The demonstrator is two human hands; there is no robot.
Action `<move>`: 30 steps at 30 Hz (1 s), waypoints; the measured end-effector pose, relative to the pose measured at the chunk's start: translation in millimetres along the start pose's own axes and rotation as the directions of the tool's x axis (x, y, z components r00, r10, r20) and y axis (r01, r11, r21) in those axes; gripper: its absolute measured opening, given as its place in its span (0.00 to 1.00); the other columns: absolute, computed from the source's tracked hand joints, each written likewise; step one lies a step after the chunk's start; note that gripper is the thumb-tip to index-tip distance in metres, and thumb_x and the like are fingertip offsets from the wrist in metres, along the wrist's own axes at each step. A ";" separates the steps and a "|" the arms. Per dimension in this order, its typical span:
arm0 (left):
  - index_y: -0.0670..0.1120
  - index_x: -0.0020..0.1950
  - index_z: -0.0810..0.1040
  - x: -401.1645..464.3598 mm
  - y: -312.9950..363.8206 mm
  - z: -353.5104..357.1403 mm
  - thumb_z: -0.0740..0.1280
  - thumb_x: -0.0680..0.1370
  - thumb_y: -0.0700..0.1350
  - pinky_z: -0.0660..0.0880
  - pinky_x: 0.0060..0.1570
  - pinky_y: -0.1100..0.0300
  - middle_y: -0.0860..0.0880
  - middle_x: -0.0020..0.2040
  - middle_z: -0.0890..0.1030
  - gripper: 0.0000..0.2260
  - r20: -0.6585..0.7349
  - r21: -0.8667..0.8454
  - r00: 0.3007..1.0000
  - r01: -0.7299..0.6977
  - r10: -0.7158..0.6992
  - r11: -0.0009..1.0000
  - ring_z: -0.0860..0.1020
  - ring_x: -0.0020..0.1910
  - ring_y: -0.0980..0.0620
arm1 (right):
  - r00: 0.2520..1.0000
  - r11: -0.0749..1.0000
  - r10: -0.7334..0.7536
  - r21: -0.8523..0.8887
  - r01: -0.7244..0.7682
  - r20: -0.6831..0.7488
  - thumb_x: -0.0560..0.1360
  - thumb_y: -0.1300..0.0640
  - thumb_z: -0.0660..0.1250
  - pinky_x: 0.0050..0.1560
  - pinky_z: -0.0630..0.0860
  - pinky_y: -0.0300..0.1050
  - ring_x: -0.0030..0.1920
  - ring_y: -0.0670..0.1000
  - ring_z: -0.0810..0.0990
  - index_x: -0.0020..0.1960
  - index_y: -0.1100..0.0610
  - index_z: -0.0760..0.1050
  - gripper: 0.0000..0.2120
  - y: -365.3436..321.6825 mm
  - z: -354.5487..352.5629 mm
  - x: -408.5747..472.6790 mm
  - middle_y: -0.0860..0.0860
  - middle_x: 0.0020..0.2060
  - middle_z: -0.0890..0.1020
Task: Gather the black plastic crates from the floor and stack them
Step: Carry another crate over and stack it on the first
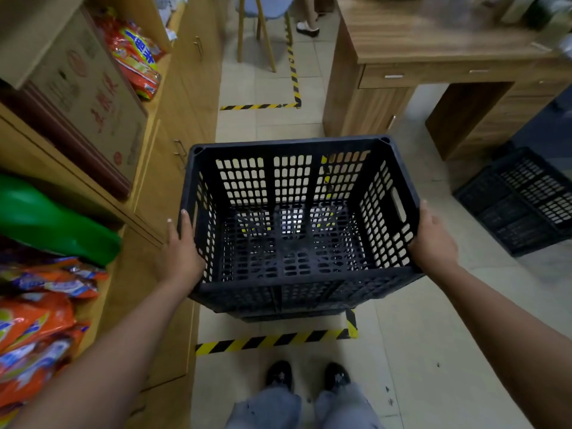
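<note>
1. Left hand [181, 246] and right hand [433, 239] are each clamped on a short side wall of the black crate [297, 230], probably to keep it level.
2. The crate's mouth faces up, long axis left-right, over the hazard-taped floor [402, 351]; looks like another crate sits underneath.
3. The spare crate [523, 199] sits on the floor beside the bench [433, 41].

Dim indoor light, blurred, warped edges
</note>
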State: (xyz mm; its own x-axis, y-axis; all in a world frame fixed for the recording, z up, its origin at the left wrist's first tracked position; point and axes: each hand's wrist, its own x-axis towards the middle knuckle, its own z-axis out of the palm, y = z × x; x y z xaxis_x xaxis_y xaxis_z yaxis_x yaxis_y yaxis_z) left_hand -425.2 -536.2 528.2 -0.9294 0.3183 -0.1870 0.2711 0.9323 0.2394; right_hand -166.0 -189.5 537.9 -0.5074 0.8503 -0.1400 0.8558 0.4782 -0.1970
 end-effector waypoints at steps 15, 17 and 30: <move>0.52 0.78 0.49 -3.1 9.2 -8.2 0.64 0.75 0.31 0.74 0.53 0.47 0.45 0.77 0.57 0.39 -0.038 -0.172 0.998 0.044 -0.051 0.984 0.70 0.64 0.39 | 0.993 0.990 -0.104 0.086 0.108 -0.046 0.71 0.69 0.60 0.48 0.74 0.54 0.53 0.65 0.76 0.75 0.54 0.57 0.35 4.6 -7.6 24.3 0.63 0.59 0.76; 0.52 0.78 0.49 -3.3 10.7 -8.3 0.64 0.75 0.31 0.74 0.52 0.48 0.45 0.76 0.59 0.39 -0.049 -0.186 0.997 0.052 -0.062 0.981 0.71 0.64 0.39 | 0.992 0.988 -0.109 0.102 0.116 -0.069 0.71 0.69 0.60 0.49 0.75 0.55 0.54 0.65 0.76 0.75 0.55 0.58 0.34 4.9 -6.6 23.4 0.63 0.59 0.77; 0.53 0.78 0.51 -13.9 14.3 -17.1 0.63 0.76 0.31 0.73 0.45 0.54 0.46 0.77 0.57 0.37 -0.125 -0.256 0.991 0.022 -0.055 0.966 0.73 0.60 0.42 | 0.983 0.981 -0.126 0.131 0.144 -0.136 0.72 0.68 0.60 0.43 0.70 0.51 0.50 0.64 0.75 0.75 0.53 0.58 0.34 1.6 -23.9 21.0 0.63 0.55 0.76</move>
State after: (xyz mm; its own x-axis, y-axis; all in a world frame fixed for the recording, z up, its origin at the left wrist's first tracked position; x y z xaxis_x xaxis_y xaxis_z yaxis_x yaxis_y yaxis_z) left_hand -412.8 -530.3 550.5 -0.9670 0.2421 -0.0791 0.1777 0.8639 0.4712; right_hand -172.8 -165.6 557.8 -0.5928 0.8051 0.0192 0.7532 0.5627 -0.3406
